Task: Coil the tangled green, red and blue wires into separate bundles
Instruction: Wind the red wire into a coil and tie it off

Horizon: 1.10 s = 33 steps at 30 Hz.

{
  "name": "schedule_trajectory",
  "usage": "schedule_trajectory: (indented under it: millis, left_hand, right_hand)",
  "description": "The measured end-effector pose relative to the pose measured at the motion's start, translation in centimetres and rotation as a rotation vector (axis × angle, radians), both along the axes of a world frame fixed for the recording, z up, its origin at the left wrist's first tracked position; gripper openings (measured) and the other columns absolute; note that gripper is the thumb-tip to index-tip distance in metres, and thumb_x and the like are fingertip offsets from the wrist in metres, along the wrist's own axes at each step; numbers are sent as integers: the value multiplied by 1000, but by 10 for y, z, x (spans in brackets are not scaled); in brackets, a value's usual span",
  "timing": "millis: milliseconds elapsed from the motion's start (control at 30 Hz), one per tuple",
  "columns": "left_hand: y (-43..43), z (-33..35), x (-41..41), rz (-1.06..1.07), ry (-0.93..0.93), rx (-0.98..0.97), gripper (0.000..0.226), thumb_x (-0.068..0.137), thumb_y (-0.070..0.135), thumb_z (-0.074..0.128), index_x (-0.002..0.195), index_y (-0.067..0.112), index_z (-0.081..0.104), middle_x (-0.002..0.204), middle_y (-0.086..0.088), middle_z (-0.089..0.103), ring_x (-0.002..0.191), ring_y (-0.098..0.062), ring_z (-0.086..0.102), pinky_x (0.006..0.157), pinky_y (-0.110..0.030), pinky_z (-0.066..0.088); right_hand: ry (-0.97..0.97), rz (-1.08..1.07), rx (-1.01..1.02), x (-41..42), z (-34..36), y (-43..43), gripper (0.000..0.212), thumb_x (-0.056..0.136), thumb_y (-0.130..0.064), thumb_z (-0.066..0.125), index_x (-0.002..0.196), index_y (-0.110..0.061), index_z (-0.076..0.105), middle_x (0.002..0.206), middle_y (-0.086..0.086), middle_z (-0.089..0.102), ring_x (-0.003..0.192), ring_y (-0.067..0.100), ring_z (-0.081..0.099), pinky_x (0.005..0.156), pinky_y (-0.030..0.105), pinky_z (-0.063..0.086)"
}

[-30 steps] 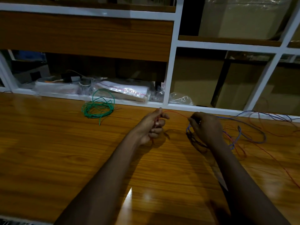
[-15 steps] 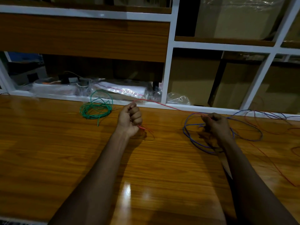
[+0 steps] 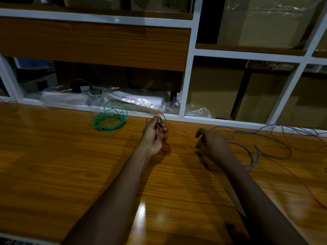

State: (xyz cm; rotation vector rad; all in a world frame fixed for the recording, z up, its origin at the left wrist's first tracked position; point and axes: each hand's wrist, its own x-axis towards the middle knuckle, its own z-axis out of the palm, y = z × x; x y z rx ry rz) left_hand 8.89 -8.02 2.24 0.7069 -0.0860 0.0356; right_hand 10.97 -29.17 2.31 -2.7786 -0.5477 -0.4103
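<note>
Right of the green wire coil (image 3: 108, 121): left hand (image 3: 154, 135) gripping thin red wire (image 3: 160, 129) loops.
Farther right, right hand (image 3: 212, 145) blurred, grip unclear; loose blue wire (image 3: 256, 151) curves beyond, on glossy wooden table (image 3: 53, 165).

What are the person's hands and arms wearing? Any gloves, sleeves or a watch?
Nothing that shows. The left hand and right hand have no gloves, and I see no rings, though the light is dim. The left arm and right arm are bare down to the picture's bottom edge: no sleeves, no watch, no bands.
</note>
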Motion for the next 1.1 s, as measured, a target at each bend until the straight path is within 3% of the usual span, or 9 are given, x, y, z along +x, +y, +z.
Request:
schedule_trajectory:
  millis: [100, 200, 367, 500, 567, 700, 833, 1000, 1100]
  left_hand:
    - [-3, 2, -4, 43, 1, 33, 32, 103, 31, 33, 84, 12, 50, 74, -8, 66, 74, -25, 70, 58, -35, 60]
    - [-9, 4, -5, 68, -11, 122, 30, 104, 32, 29, 89, 13, 45, 84, -14, 68, 88, -37, 70, 65, -49, 59]
    - [-19, 6, -10, 21, 27, 412, 28, 104, 36, 26, 91, 15, 38, 84, -11, 71, 66, -32, 70, 52, -38, 58]
    - [-19, 6, -8, 34, 80, 533, 26, 104, 35, 28, 90, 18, 40, 73, -5, 69, 36, -12, 40, 35, -14, 29]
    - [-15, 4, -4, 12, 118, 444, 25, 104, 34, 32, 86, 19, 41, 67, -2, 65, 34, -8, 29, 35, -11, 20]
    - [-7, 3, -1, -97, 125, 304, 26, 103, 31, 35, 80, 20, 42, 64, 2, 59, 30, -2, 25, 32, -8, 18]
    - [-13, 4, -6, -152, 66, 510, 25, 103, 27, 34, 83, 16, 43, 73, -5, 64, 30, -3, 27, 33, -9, 16]
    - [-20, 7, -12, -215, 29, 693, 26, 102, 25, 36, 84, 15, 52, 69, -2, 66, 34, -5, 39, 34, -13, 21]
    - [-16, 9, -9, -285, 53, 603, 27, 101, 24, 36, 87, 12, 54, 61, 0, 59, 32, -4, 35, 32, -13, 20]
  right_hand:
    - [327, 295, 324, -11, 13, 5, 21, 80, 1, 65, 81, -19, 72, 72, -3, 73, 67, 11, 69, 62, 29, 54]
    - [442, 529, 524, -20, 21, 3, 26, 71, 7, 61, 78, -14, 76, 72, 0, 60, 62, 6, 56, 55, 18, 42]
    - [333, 454, 856, -17, 17, 5, 8, 80, 3, 71, 79, -5, 75, 73, 23, 56, 63, 22, 48, 55, 30, 37]
    - [262, 330, 736, -7, 10, -2, 22, 75, -16, 80, 68, -2, 65, 53, -1, 55, 52, 9, 47, 51, 23, 36]
    - [287, 351, 760, -3, 10, -11, 24, 80, -11, 74, 71, 6, 60, 61, 3, 55, 59, 12, 50, 57, 22, 41]
    - [256, 349, 890, 5, 9, -32, 8, 86, 3, 62, 79, 1, 62, 78, 11, 59, 77, 18, 56, 73, 30, 45]
    - [69, 267, 971, 7, 10, -32, 10, 89, -4, 62, 79, -2, 63, 71, 11, 59, 63, 14, 59, 59, 24, 50]
    - [-111, 254, 585, 7, 7, -15, 14, 84, -19, 73, 71, -15, 68, 64, 3, 65, 60, 16, 60, 55, 31, 46]
    - [-108, 241, 531, 9, 8, -16, 8, 83, -26, 73, 75, -25, 71, 67, -2, 68, 65, 15, 64, 59, 40, 53]
